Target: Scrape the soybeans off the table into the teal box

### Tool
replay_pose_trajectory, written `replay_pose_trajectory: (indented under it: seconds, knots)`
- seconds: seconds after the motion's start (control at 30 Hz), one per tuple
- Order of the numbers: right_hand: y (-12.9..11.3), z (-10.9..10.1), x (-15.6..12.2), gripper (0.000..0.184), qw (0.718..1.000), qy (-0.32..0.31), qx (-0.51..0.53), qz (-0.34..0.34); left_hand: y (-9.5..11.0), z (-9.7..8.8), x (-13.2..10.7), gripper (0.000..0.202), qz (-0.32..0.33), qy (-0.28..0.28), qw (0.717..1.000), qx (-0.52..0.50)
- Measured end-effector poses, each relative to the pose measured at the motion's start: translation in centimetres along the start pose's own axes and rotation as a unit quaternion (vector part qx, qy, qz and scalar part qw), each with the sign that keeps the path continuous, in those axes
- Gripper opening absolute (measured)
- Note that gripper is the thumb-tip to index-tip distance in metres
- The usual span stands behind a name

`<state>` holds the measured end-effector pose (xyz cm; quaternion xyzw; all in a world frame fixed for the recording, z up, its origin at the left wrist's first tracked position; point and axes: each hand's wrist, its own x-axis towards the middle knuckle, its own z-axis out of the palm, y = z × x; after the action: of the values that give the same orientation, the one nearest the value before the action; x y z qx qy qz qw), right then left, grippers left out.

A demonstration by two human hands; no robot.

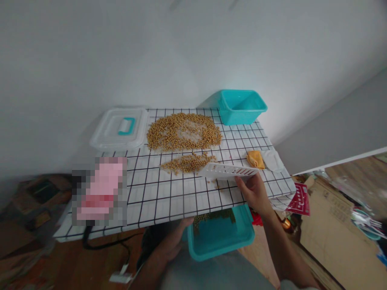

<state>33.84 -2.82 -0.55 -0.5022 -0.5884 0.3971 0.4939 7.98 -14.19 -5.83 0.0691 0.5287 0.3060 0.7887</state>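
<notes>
My right hand (253, 193) grips the near right end of a white slotted plastic panel (229, 171), which stands tilted on its edge on the table. The panel's left end touches a small strip of yellow-brown soybeans (186, 163); a few stray beans lie just in front of it. Farther back is a larger spread of soybeans (169, 131) with pale bits in its middle. Below the table's front edge, my left hand (177, 237) holds the left side of a teal bin (222, 251). Greenish-brown beans lie inside that bin. The table edge hides some of the left fingers.
A second teal bin (242, 117) stands at the back right. A clear lid (115, 129) with a teal handle lies at the back left, near a blurred pink object (104, 187). A folded yellow cloth (255, 159) and white cloth (272, 160) rest at the right edge.
</notes>
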Motion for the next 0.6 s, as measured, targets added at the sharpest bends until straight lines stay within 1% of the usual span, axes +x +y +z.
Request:
replay_pose_trajectory:
  seconds: [0.2, 0.33, 0.47, 0.53, 0.6]
  knots:
    - [-0.4, 0.5, -0.5, 0.021, 0.999, -0.027, -0.035, -0.003, -0.3, -0.4, 0.6, 0.036, -0.002, -0.048, 0.998, -0.034]
    - [-0.6, 0.7, -0.7, 0.021, 0.998, -0.036, -0.042, -0.007, 0.0, -0.1, 0.1, 0.033, 0.006, -0.023, 1.0, -0.016]
    - [-0.5, 0.8, -1.2, 0.022, 0.999, -0.037, -0.035, -0.002, 0.7, 0.5, -0.7, 0.03, 0.003, -0.033, 0.999, 0.002]
    - [-0.5, 0.9, -1.6, 0.023, 0.999, -0.04, -0.036, 0.006, 1.1, 0.8, -1.1, 0.028, -0.002, -0.023, 1.0, 0.012]
    - [-0.5, 0.8, -2.1, 0.022, 0.998, -0.042, -0.037, 0.011, 1.4, 1.1, -1.4, 0.027, 0.01, -0.01, 0.999, 0.034]
